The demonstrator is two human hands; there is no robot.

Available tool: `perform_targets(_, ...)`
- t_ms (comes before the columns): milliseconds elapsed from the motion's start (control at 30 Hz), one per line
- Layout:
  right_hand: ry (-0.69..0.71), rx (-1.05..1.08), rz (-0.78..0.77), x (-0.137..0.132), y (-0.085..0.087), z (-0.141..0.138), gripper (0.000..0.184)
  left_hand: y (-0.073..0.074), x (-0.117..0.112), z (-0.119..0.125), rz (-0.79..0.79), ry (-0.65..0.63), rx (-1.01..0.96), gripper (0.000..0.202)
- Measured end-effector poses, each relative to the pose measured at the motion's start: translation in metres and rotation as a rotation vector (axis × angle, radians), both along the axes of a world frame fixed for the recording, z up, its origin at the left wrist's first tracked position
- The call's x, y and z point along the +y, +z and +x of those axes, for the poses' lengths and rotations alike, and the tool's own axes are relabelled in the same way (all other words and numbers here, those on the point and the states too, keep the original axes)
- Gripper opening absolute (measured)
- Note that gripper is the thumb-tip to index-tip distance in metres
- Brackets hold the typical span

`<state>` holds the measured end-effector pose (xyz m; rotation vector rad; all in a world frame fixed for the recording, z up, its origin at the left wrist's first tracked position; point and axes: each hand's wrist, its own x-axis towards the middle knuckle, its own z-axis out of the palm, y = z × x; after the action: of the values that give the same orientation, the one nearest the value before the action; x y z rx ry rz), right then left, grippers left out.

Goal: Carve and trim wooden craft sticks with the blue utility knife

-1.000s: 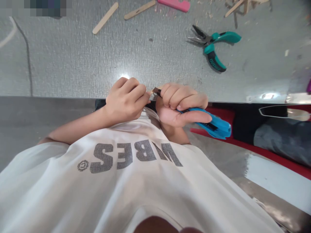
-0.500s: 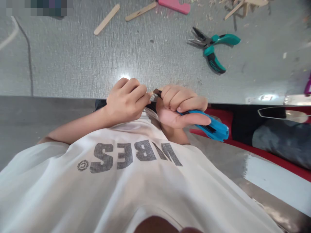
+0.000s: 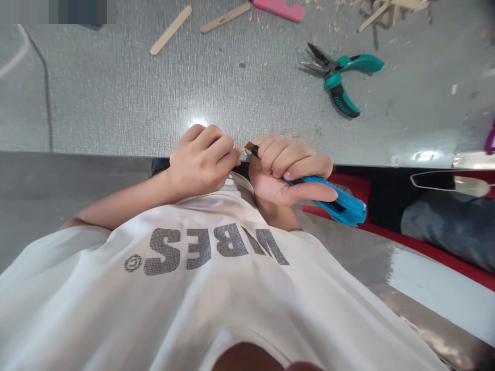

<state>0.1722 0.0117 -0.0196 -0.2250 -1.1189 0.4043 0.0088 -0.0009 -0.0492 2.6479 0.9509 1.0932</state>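
Note:
At the table's near edge, my right hand is closed around a blue utility knife, its handle sticking out to the right and its short blade pointing left. My left hand is closed, pinching a small wooden stick of which only a sliver shows. The blade touches or lies right against this wood, between the two hands. Most of the stick is hidden by my fingers.
Teal-handled pliers lie open on the grey table. Farther back are two craft sticks, a pink tool and a pile of wood pieces with shavings. A cable runs along the left.
My right hand and the utility knife have shifted very slightly to the right. My left hand stays in place, and both grips are the same.

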Motion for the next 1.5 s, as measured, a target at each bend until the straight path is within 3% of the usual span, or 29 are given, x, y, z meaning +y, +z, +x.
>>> perform_targets(100,-0.040,0.022,-0.036,-0.002,-0.001,-0.001,0.058,0.003,-0.001,0.000,-0.092,-0.005,0.008,0.024)
perform_targets(300,-0.050,0.045,-0.057,-0.003,-0.002,-0.004,0.061,0.005,-0.002,0.001,-0.084,0.011,0.045,0.027)
perform_targets(500,-0.035,0.066,0.068,0.004,-0.002,-0.005,0.057,0.006,-0.001,0.001,-0.126,0.002,0.018,0.027)
perform_targets(700,-0.030,0.021,-0.137,-0.010,0.003,-0.001,0.063,0.005,-0.001,0.000,-0.088,-0.005,0.011,0.024)
perform_targets(900,-0.023,-0.022,-0.191,-0.019,0.005,0.003,0.062,0.005,-0.003,0.002,-0.012,0.023,0.045,0.023)
perform_targets(1167,0.016,-0.003,-0.082,-0.008,0.002,0.001,0.058,0.004,-0.002,0.002,0.060,0.038,0.041,0.023)
perform_targets(1333,-0.033,-0.052,-0.029,-0.004,0.007,-0.002,0.057,0.006,-0.003,0.003,0.140,0.077,0.065,0.024)
perform_targets(1500,-0.074,-0.100,0.025,-0.004,0.007,-0.007,0.058,0.003,-0.001,0.003,0.024,0.041,0.042,0.025)
